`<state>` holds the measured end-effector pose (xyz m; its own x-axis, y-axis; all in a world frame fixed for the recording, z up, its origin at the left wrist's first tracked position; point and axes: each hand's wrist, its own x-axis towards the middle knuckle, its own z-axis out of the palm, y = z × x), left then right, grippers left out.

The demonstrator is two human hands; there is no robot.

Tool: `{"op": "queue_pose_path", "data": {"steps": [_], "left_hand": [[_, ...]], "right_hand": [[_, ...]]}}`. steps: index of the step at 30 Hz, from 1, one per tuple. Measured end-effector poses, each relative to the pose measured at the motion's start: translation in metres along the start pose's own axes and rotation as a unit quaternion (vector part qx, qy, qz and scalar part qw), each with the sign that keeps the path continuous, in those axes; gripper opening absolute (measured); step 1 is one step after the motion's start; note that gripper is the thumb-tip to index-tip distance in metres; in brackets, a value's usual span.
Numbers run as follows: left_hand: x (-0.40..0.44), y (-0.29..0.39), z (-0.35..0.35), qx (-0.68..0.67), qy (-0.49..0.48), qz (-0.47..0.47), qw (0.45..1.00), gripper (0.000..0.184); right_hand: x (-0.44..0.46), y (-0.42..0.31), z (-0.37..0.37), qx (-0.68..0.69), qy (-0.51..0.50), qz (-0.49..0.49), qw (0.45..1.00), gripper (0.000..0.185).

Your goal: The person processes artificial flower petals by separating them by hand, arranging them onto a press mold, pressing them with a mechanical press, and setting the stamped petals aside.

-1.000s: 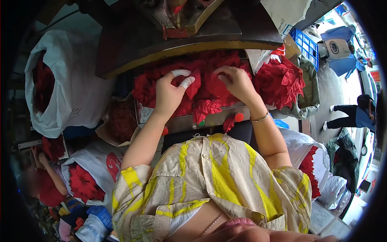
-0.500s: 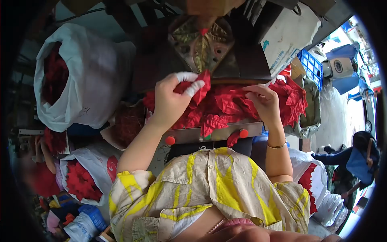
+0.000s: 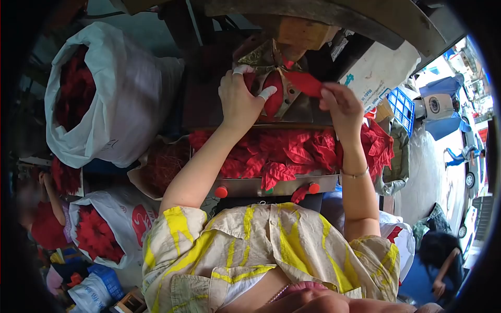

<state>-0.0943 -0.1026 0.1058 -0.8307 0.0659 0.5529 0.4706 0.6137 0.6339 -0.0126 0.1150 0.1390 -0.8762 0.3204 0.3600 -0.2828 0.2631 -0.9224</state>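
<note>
One slim red petal (image 3: pixel 272 95) lies in the upper middle of the frame on a leaf-patterned metal plate (image 3: pixel 290 101), deep in colour, narrowing toward its ends. Another, the raised petal (image 3: pixel 302 83), is flat, brighter and slightly blurred; it reaches leftward across the plate's upper right from the right hand (image 3: pixel 342 104), which pinches its end between thumb and fingers. The left hand (image 3: pixel 240 101), with white wrapping (image 3: pixel 267 93) on thumb and forefinger, has those two spread apart, the thumb tip touching or just beside the lying petal; a further bit of red (image 3: pixel 250 81) shows within its curve, and I cannot tell whether it is gripped.

This hand covers the plate's left part, and a worn brown block (image 3: pixel 302 34) overhangs its top. The dark tabletop (image 3: pixel 203 115) spreads around the plate. Below, across the middle, a pile of red petals (image 3: pixel 292 151) fills a metal tray (image 3: pixel 250 187) with red knobs (image 3: pixel 221 191) on its front. A white sack (image 3: pixel 138 96) of red pieces (image 3: pixel 78 91) stands at upper left, a blue crate (image 3: pixel 401 110) at right, and a person (image 3: pixel 443 261) bends at lower right.

Half a second ago the left hand held a petal at the plate's lower tip and the right hand was over the pile; now both are higher, at the plate
</note>
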Motion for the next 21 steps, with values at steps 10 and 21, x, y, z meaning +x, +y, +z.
{"op": "queue_pose_path", "data": {"steps": [10, 21], "left_hand": [[-0.064, 0.007, -0.051, -0.301, -0.173, -0.069, 0.935, 0.032], [-0.093, 0.002, -0.035, -0.388, -0.192, -0.293, 0.852, 0.024]], "right_hand": [[0.190, 0.039, 0.091, -0.487, -0.082, -0.390, 0.777, 0.026], [0.118, -0.017, 0.076, -0.320, -0.333, -0.152, 0.874, 0.024]]}}
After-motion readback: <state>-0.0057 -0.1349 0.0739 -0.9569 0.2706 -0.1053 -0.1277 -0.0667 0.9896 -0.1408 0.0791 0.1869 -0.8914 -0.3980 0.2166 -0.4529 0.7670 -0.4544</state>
